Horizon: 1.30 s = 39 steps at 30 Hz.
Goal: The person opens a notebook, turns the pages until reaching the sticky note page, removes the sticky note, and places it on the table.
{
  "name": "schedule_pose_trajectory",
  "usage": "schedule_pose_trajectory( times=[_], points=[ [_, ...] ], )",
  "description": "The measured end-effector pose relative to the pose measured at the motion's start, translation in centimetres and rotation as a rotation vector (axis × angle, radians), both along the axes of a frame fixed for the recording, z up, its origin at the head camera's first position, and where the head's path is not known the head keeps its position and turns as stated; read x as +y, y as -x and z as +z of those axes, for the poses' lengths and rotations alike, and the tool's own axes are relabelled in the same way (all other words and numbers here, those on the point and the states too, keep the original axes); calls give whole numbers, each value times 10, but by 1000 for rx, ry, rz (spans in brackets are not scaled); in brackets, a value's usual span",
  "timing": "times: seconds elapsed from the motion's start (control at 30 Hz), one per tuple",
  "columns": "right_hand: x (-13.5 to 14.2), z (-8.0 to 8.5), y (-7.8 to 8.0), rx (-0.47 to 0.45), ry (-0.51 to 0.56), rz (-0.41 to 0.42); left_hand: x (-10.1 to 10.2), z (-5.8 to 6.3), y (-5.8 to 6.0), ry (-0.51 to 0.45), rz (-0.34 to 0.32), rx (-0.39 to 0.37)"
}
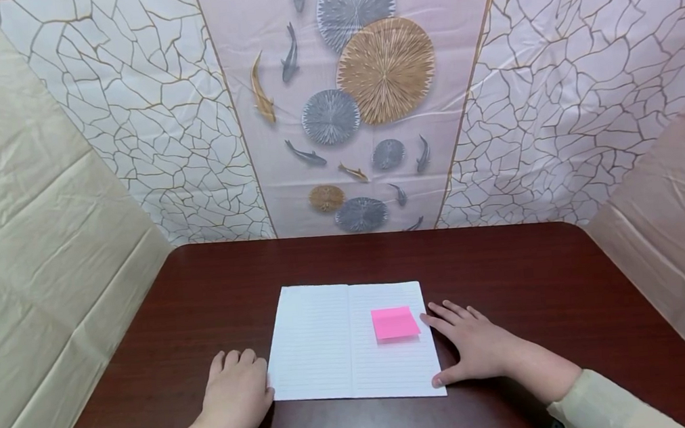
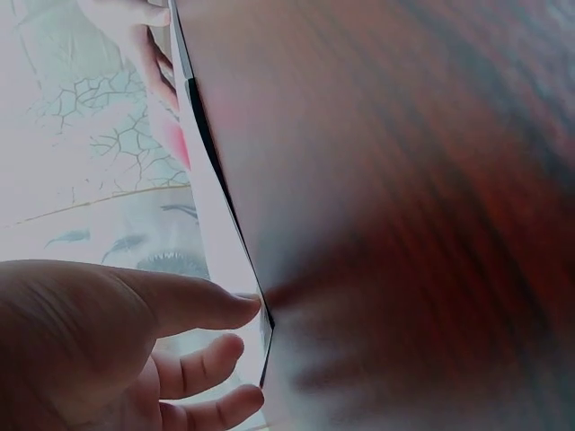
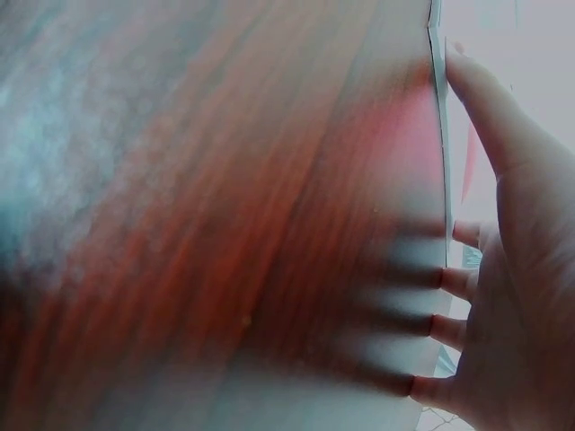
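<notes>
A lined notebook (image 1: 309,339) lies spread flat on the dark wood table, both pages facing up. On its right page sits a pink sticky note (image 1: 395,323), its lower edge casting a faint pink tint on the paper. My left hand (image 1: 235,390) rests at the notebook's left edge, thumb touching near the lower left corner, fingers loosely bent on the table. At the opposite edge, my right hand (image 1: 479,343) lies with fingers spread; its thumb is on the lower right corner and the index fingertip meets the page edge beside the note.
The reddish-brown table (image 1: 231,271) extends around the notebook on all sides. Behind it hangs a patterned cloth (image 1: 292,198) with fish and round leaf shapes. Plain beige cloth (image 1: 47,267) closes off the left side, with similar cloth at the right.
</notes>
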State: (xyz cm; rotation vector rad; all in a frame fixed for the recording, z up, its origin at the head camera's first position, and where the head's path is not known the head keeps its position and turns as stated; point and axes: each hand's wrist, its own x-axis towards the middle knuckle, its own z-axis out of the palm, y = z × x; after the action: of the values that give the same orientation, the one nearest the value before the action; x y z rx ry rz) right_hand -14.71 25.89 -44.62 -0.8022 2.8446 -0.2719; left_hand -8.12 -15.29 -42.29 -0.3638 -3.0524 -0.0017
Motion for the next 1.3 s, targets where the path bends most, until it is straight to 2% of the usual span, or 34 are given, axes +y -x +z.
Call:
schedule_pose_trajectory(
  times=[0.17, 0.3, 0.47, 0.57, 0.8, 0.9, 1.0, 1.17, 1.3],
  points=[
    [0, 0, 0, 3, -4, 1, 3, -4, 3, -14, -4, 13],
    [0, 0, -1, 3, -2, 3, 8, -6, 7, -25, -13, -11],
    [0, 0, 0, -9, -8, 2, 23, -8, 15, -43, -30, -26],
    [1, 0, 1, -12, -12, 3, 35, -8, 19, -68, -69, -8],
    [0, 0, 0, -19, -14, 1, 67, -6, 29, -111, -222, 10],
    [-1, 0, 0, -27, -6, 1, 78, -8, 35, -111, -254, -28],
    [-2, 1, -1, -35, -6, 2, 87, -11, 41, -106, -265, -97],
    [-3, 3, -2, -39, -11, -1, 95, -17, 47, -110, -246, -223],
    [-1, 3, -2, -36, -13, -5, 97, -18, 49, -124, -228, -295]
  ],
)
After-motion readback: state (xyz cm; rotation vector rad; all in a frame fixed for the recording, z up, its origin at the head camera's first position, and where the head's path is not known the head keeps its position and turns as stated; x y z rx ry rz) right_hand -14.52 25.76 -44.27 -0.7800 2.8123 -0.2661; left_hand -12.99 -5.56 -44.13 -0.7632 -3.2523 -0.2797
